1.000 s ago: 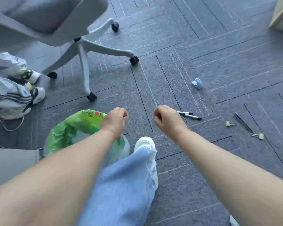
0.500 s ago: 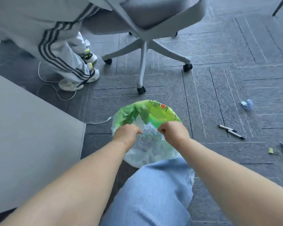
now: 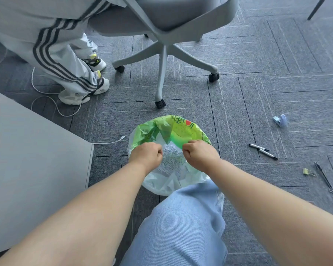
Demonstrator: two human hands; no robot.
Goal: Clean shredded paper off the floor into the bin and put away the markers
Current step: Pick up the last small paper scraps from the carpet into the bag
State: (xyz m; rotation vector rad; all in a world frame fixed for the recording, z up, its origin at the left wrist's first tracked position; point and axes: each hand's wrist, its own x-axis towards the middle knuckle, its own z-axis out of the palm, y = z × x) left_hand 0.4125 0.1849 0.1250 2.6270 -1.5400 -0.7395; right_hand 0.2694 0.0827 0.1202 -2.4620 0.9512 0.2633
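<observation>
A bin lined with a green and clear plastic bag (image 3: 181, 129) stands on the carpet just beyond my knee. Shredded paper (image 3: 172, 160) lies inside it. My left hand (image 3: 145, 155) and my right hand (image 3: 199, 155) hover over the bin's opening, both curled into fists. Whether anything is inside the fists is hidden. Two white markers with black caps (image 3: 259, 147) (image 3: 268, 154) lie side by side on the floor to the right of the bin.
An office chair (image 3: 162, 73) stands behind the bin, with another person's legs (image 3: 65, 70) to its left. A grey desk panel (image 3: 33, 160) and a white cable (image 3: 108, 142) lie left. A black pen (image 3: 322, 174), binder clips (image 3: 307, 171) and a small blue object (image 3: 281, 120) lie right.
My view and both fists swung left from the open carpet near the markers to over the bin. Since half a second ago the hands have barely moved.
</observation>
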